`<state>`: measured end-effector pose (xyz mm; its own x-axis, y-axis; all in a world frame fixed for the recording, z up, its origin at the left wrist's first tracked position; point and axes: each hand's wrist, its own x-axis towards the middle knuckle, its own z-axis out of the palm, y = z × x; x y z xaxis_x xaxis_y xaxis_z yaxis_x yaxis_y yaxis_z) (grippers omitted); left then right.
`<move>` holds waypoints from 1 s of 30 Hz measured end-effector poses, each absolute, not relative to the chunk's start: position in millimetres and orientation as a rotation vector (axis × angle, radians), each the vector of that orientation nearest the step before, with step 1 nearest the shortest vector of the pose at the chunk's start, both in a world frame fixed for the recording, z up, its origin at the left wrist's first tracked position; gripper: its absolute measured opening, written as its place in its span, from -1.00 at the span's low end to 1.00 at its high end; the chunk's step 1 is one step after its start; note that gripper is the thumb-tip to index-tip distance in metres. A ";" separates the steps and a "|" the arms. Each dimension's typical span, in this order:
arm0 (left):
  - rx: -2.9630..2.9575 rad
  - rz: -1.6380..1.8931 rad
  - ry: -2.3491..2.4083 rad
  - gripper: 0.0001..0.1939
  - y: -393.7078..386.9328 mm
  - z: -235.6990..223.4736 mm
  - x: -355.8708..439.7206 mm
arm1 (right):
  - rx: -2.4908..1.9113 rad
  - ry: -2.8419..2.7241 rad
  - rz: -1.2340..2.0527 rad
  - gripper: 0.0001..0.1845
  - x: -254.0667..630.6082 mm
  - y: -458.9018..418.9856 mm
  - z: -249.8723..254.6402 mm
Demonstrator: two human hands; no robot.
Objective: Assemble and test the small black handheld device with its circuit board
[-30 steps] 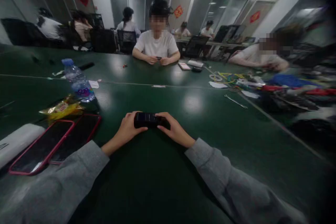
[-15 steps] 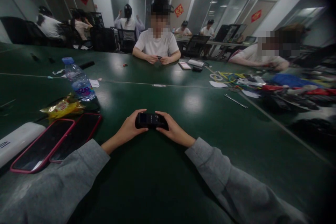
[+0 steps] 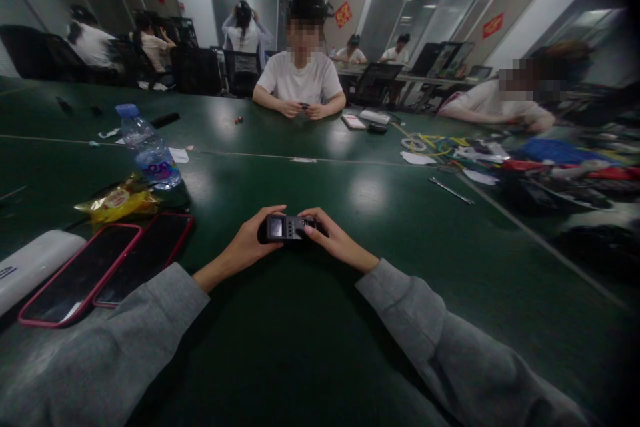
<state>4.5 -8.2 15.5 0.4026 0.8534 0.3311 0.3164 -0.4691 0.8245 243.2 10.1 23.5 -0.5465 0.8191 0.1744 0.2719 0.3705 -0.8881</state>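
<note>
Between my two hands is a small black handheld device, held sideways just above the green table. Its little screen is lit grey-white on the left, with a column of small buttons beside it. My left hand grips the left end, fingers along the far edge and thumb along the near edge. On the right end, my right hand is closed round the device, its thumb lying over the face by the buttons. What the screen displays is too small to read.
To my left lie two red-edged phones, a white power bank, a yellow snack packet and a water bottle. A wrench and tangled cables lie rightward. Across the table sits a person holding something small.
The device's screen has gone from dark to lit, and its face is tipped more towards me. My right thumb has moved from the near edge onto the face.
</note>
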 end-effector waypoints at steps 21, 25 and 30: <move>1.331 0.897 0.996 -0.14 0.4 20.5 0.1 | -0.968 -1.450 1.542 -0.61 227.1 18.1 16.7; 1.025 0.878 0.919 -0.32 7.3 23.8 -3.3 | -1.003 -1.447 1.524 -0.60 227.0 19.6 16.6; 0.861 0.817 0.804 -0.51 12.0 20.3 -6.8 | -1.008 -1.475 1.503 -0.61 226.9 19.8 15.7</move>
